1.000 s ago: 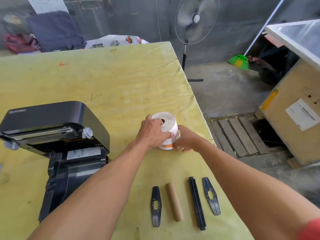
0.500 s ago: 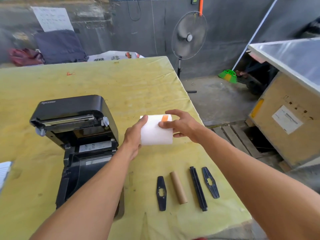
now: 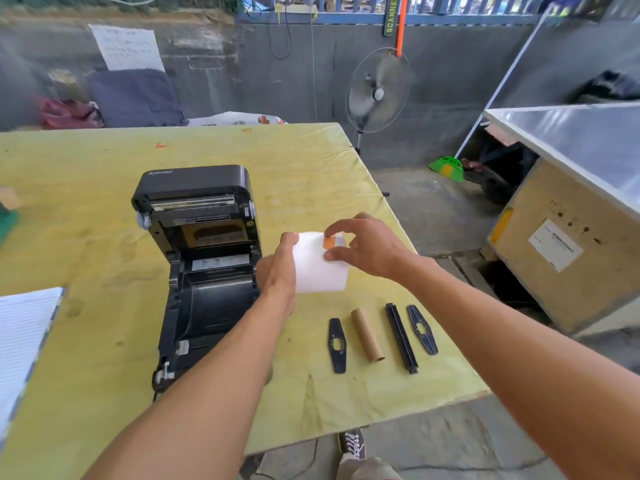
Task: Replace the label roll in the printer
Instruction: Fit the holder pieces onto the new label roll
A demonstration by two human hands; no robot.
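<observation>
Your left hand (image 3: pixel 277 271) holds the white label roll (image 3: pixel 320 268) from its left end, forearm stretched forward, fingers wrapped on it. Your right hand (image 3: pixel 367 247) reaches in from the right, thumb and forefinger pinching at the orange tab (image 3: pixel 329 242) (a small sticker on the roll's top). The roll hangs above the yellow surface (image 3: pixel 104 202), just right of the open printer (image 3: pixel 204 258). Nearer you lie a cardboard tube (image 3: pixel 367 335) and black plastic parts (image 3: pixel 401 337).

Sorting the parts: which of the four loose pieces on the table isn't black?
The cardboard core, a brown tube second from the left; the two flat end guides and the spindle bar are black.
</observation>
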